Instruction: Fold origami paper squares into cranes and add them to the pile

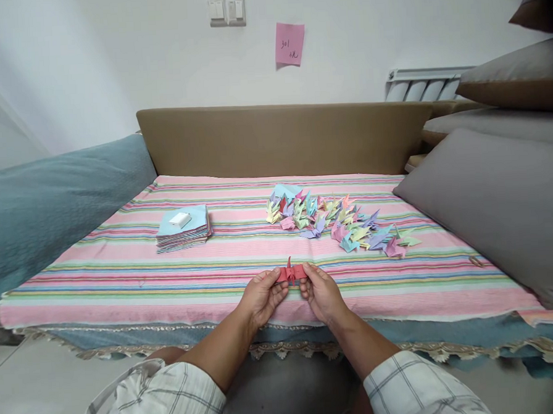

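Between my two hands is a red origami crane [291, 273], its wings spread out sideways and a thin point sticking up from its middle. My left hand [265, 297] pinches the left wing between thumb and fingers. With a matching pinch, my right hand [322, 292] grips the right wing. Both hands hold the crane just over the striped cloth [123, 283], near the seat's front edge. Beyond it, to the right, lies a spread of folded paper cranes [323, 217] in pink, blue, yellow, purple and green.
At the left stands a stack of square paper [185, 233] with a small white block [179, 220] on top. Grey cushions [494, 202] crowd the right side. A blue-covered armrest [67, 199] bounds the left, and a brown backrest [277, 139] rises behind. A small brown loop [476, 261] lies near the cushion.
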Demonstrator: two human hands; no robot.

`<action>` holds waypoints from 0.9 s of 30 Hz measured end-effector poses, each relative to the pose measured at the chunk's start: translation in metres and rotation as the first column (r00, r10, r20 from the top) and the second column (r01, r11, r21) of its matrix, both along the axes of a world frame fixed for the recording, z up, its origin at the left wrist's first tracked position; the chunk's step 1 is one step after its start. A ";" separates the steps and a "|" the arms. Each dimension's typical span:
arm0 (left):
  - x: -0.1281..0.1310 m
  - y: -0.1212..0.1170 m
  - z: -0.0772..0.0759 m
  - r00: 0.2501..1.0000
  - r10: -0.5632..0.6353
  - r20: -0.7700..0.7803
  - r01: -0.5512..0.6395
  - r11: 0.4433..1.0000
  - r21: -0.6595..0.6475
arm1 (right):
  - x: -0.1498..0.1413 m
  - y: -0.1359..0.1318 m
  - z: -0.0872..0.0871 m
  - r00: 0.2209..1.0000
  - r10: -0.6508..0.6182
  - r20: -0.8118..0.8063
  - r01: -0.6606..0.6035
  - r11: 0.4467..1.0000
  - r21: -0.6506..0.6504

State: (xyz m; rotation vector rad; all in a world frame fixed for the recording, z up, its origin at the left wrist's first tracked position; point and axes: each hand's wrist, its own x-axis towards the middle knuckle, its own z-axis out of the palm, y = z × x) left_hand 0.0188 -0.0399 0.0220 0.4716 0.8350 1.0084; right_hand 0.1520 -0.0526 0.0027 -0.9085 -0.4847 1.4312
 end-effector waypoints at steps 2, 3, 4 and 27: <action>0.000 0.000 0.000 1.000 -0.015 0.001 0.015 1.000 0.003 | 0.000 0.000 0.001 1.000 -0.004 -0.020 0.004 1.000 0.000; -0.001 0.000 0.000 1.000 -0.020 0.002 0.020 1.000 0.003 | 0.000 0.000 0.002 1.000 -0.003 -0.026 0.003 1.000 -0.003; -0.001 0.000 0.000 1.000 -0.021 0.004 0.021 1.000 0.001 | 0.000 0.000 0.002 1.000 -0.001 -0.030 0.001 1.000 -0.009; -0.001 0.003 -0.003 0.995 0.076 -0.067 -0.073 0.996 0.051 | 0.002 -0.001 0.003 0.488 -0.413 0.769 -0.050 0.867 0.497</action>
